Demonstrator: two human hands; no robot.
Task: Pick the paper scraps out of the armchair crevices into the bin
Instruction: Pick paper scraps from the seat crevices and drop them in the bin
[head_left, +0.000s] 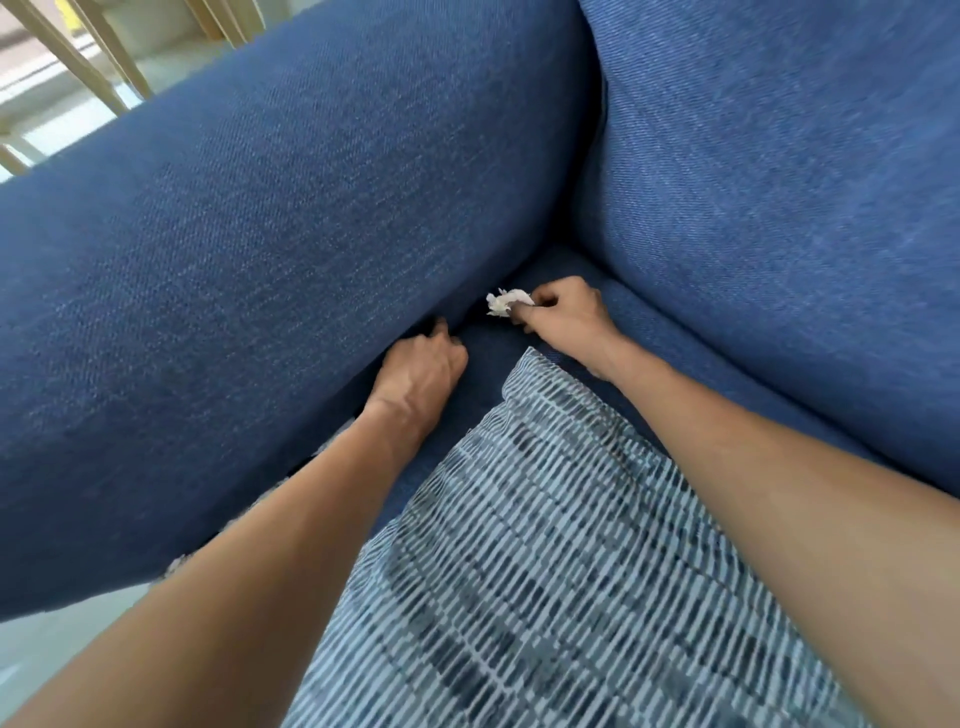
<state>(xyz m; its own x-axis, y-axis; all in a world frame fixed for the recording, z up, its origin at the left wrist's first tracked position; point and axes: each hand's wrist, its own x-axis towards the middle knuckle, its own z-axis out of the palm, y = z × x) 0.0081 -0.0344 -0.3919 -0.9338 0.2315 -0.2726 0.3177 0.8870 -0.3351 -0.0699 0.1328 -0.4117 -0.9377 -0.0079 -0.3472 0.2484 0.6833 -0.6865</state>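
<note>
A blue fabric armchair (291, 218) fills the view, its armrest at left and back cushion (779, 182) at right. My right hand (563, 309) pinches a crumpled white paper scrap (506, 302) just above the corner crevice where armrest and seat meet. My left hand (423, 371) presses against the foot of the armrest, its fingertips curled into the crevice; I cannot see anything in them. The bin is out of sight.
A striped blue-and-white cushion (571, 545) lies on the seat between my forearms. Pale wooden slats (88, 62) stand beyond the armrest at top left. Light floor (47, 654) shows at bottom left.
</note>
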